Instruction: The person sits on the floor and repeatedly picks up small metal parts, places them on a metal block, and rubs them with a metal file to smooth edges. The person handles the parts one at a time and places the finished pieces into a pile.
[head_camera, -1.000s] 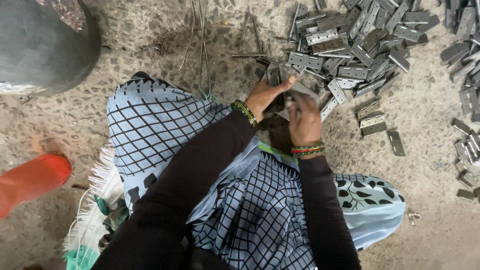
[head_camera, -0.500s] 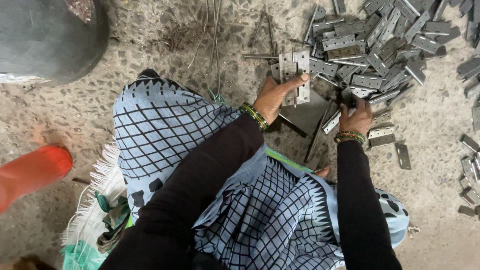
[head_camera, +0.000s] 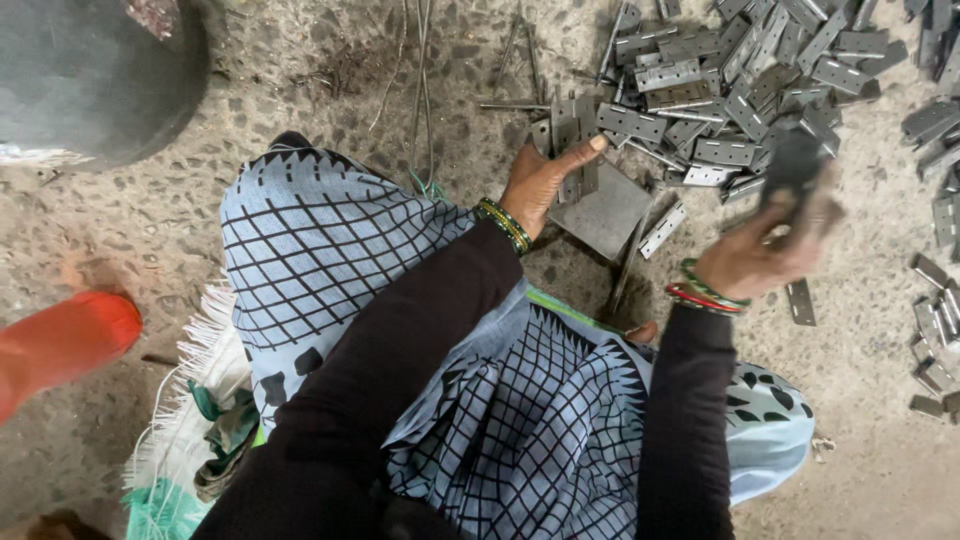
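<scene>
Mostly unsorted: big hinge pile (head_camera: 730, 90) far right. Left hand (head_camera: 545, 180) pinches a hinge (head_camera: 580, 130) above the metal plate (head_camera: 600, 212); right hand (head_camera: 765, 250) grips a blurred dark object (head_camera: 795, 165).

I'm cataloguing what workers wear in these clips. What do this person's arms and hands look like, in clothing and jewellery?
Both arms are in long, plain black sleeves reaching the wrists. The left hand is bare, with a stack of green and gold bangles at the wrist. The right hand is also bare, blurred, and wears red and green bangles. No gloves; I can't make out any rings.
</scene>
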